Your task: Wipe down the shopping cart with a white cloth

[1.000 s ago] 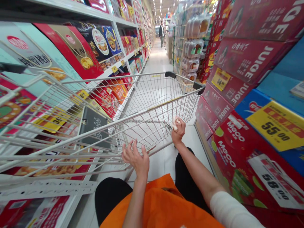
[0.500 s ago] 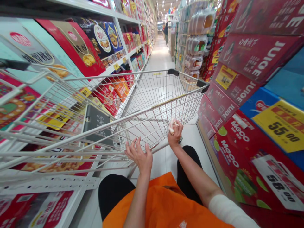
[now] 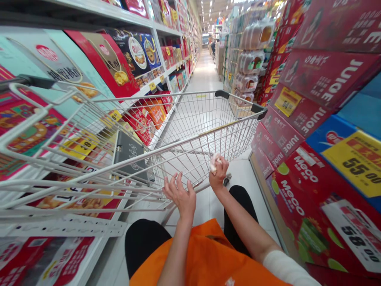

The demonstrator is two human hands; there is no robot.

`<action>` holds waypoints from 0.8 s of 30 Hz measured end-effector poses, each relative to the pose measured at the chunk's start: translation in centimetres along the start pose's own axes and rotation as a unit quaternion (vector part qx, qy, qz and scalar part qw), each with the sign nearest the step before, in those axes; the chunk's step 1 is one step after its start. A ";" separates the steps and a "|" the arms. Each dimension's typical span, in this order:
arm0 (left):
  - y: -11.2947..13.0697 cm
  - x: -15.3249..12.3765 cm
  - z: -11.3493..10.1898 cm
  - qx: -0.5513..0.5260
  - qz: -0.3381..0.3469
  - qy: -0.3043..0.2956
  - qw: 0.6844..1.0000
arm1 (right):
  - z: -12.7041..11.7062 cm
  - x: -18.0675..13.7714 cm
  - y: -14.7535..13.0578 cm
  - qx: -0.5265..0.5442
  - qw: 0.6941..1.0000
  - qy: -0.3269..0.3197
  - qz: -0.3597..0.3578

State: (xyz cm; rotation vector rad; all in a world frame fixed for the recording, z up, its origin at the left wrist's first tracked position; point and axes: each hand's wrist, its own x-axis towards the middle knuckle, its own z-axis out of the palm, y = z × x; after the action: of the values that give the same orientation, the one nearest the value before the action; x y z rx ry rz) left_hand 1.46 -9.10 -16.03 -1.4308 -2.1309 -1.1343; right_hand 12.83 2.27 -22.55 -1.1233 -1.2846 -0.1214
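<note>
A wire shopping cart stands tilted in the aisle in front of me. My right hand is closed round a crumpled white cloth and presses it against the cart's lower side wires. My left hand is open with fingers spread, touching the lower frame of the cart's near end. An orange apron covers my lap, with black trousers below it.
Shelves of boxed biscuits with yellow price tags line the left. Stacked red juice cartons and a yellow 55.00 sign stand on the right. A dark sign panel sits behind the cart. A person stands far down the aisle.
My right hand with the cloth has slid a little to the left and lower along the cart's wires. The left hand has shifted right, fingers still spread. The view has drifted slightly.
</note>
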 end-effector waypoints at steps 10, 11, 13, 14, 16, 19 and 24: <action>0.3 -0.2 -0.5 -0.010 -0.006 -0.025 1.000 | -0.2 3.5 2.3 -0.032 0.994 0.072 0.079; 0.3 -0.2 -0.4 -0.011 -0.007 -0.021 1.000 | 0.0 2.9 1.4 -0.023 0.995 0.068 0.073; 0.4 -0.2 -0.2 -0.013 -0.006 -0.013 1.000 | 0.3 1.0 -0.5 0.004 0.998 0.055 0.042; 0.3 -0.2 -0.1 -0.012 -0.003 -0.011 1.000 | 0.4 0.0 -1.3 0.016 0.999 0.046 0.023; 0.0 -0.3 0.0 -0.010 0.004 -0.009 1.000 | 0.4 -1.4 -2.2 0.034 0.999 0.019 -0.023; -0.3 -0.5 -0.1 -0.012 0.010 -0.022 1.000 | 0.2 -1.0 -1.1 0.031 0.998 0.004 -0.045; 0.2 -0.6 -0.4 -0.025 0.006 -0.031 0.999 | 0.3 2.0 0.5 -0.022 0.993 0.081 0.079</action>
State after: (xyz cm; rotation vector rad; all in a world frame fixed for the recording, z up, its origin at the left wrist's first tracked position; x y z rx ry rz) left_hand 1.86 -9.71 -16.05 -1.5183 -2.1470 -1.1607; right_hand 13.62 3.72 -21.31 -1.2238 -1.0499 -0.1213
